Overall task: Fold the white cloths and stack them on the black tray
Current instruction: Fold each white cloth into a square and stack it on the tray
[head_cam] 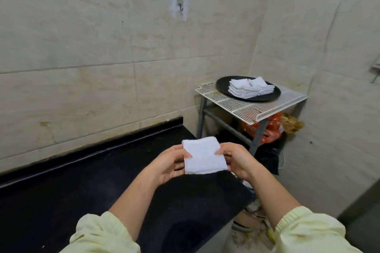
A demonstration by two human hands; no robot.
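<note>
- Over the right end of the black countertop (82,181), in mid-air and clear of its surface, held a folded white cloth (203,156) between both hands.
- At the cloth's left edge, pinched with the left hand (171,162): thumb on top, other fingers curled underneath.
- Between the hands, presented the cloth as a flat, roughly square packet, a little longer front to back than across, its far end turned slightly leftward.
- At the cloth's right edge, pinched likewise with the right hand (236,160): thumb on top near mid-edge, fingers curled below.
- Farther right and beyond the hands, found the black tray (224,88) sitting on a white wire rack (246,107), already bearing a stack of folded white cloths (248,87), seemingly two piles touching side by side.
- Judged the tray to lie ahead and to the right of the fingers, well apart from the held cloth, past the countertop's end and higher in view.
- Judged the right hand the nearer one for the carry, the left better placed to let go first.
- Judged the fold finished or nearly so, with the placing on the stack not yet done.
- Below the rack, noted an orange plastic bag (267,127) among dark bundles, low enough to seem out of the way of a reach across the top.
</note>
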